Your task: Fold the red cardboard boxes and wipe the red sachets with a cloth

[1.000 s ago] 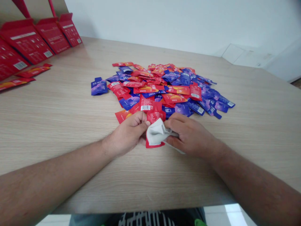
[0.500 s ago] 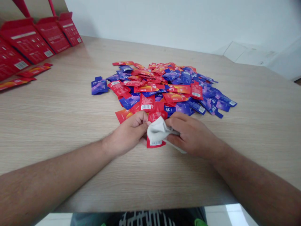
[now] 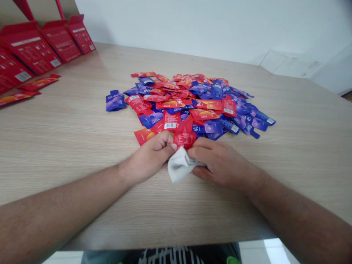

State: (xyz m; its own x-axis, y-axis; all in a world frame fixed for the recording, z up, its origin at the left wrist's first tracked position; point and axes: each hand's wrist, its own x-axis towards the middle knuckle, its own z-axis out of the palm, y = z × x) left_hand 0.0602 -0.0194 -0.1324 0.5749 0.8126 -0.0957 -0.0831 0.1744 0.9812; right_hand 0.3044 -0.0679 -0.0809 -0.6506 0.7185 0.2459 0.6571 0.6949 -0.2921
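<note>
Between my hands is a red sachet (image 3: 184,139) with pale print, its lower part covered by a whitish cloth (image 3: 180,164). My left hand (image 3: 157,151) pinches the sachet's left edge between thumb and fingers. Bunched in my right hand (image 3: 220,158), the cloth lies against the sachet's front, and the fingers are closed round it. Just beyond my hands spreads a loose heap of red-orange sachets (image 3: 172,103) and blue-purple sachets (image 3: 211,127), overlapping one another. The right fingertips are partly hidden by the cloth.
Red open-topped boxes (image 3: 33,47) stand in a row at the far left. Two red-orange sachets (image 3: 38,83) lie before them. A single blue sachet (image 3: 115,101) sits left of the heap. A white wall (image 3: 192,29) borders the wooden table (image 3: 82,146) at the back.
The cloth in my right hand has slid down the sachet toward me, uncovering more of its printed middle and hiding its lower end. My left hand keeps its hold, almost still.
</note>
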